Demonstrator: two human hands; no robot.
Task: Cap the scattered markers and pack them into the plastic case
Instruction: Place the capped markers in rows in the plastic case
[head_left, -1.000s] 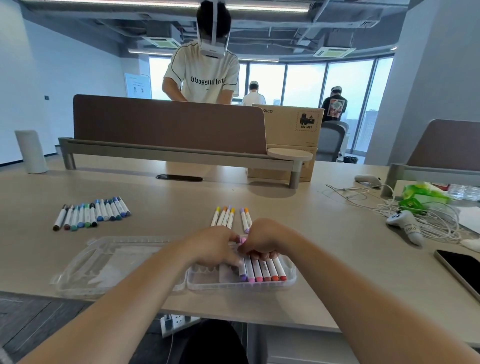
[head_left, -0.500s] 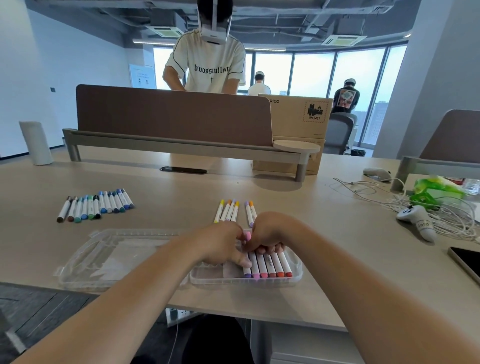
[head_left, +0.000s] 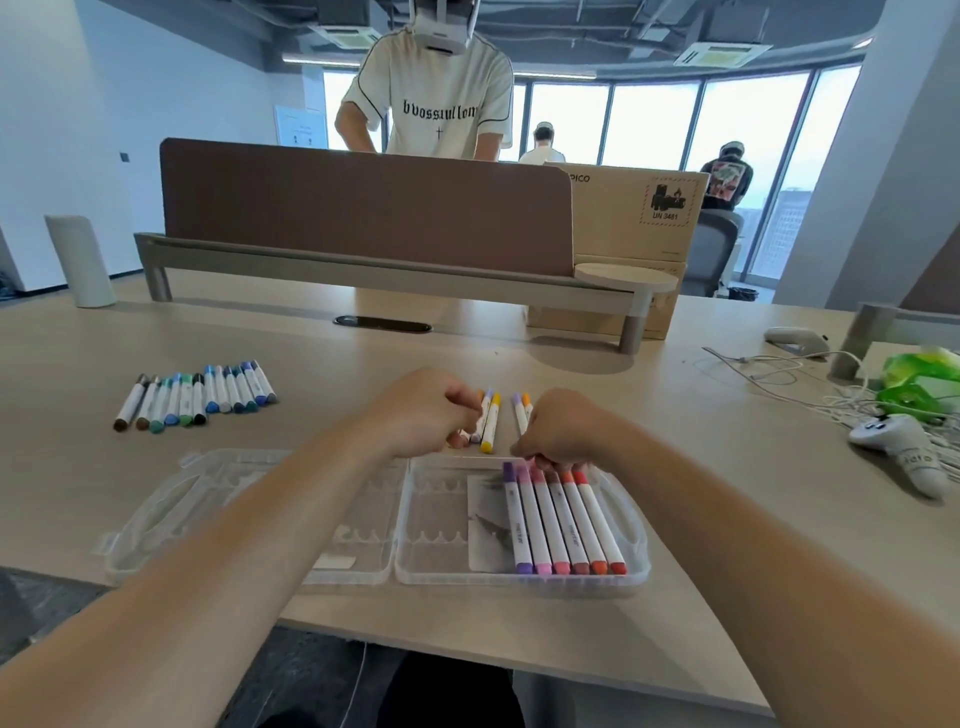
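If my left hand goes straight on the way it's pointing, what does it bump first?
Probably the yellow-capped marker, lying right beyond the left hand. It looks almost there, but depth is hard to judge.

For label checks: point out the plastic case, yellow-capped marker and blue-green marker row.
plastic case (head_left: 467, 584), head view, front wall.
yellow-capped marker (head_left: 491, 422), head view, white barrel.
blue-green marker row (head_left: 208, 395), head view, middle barrel.
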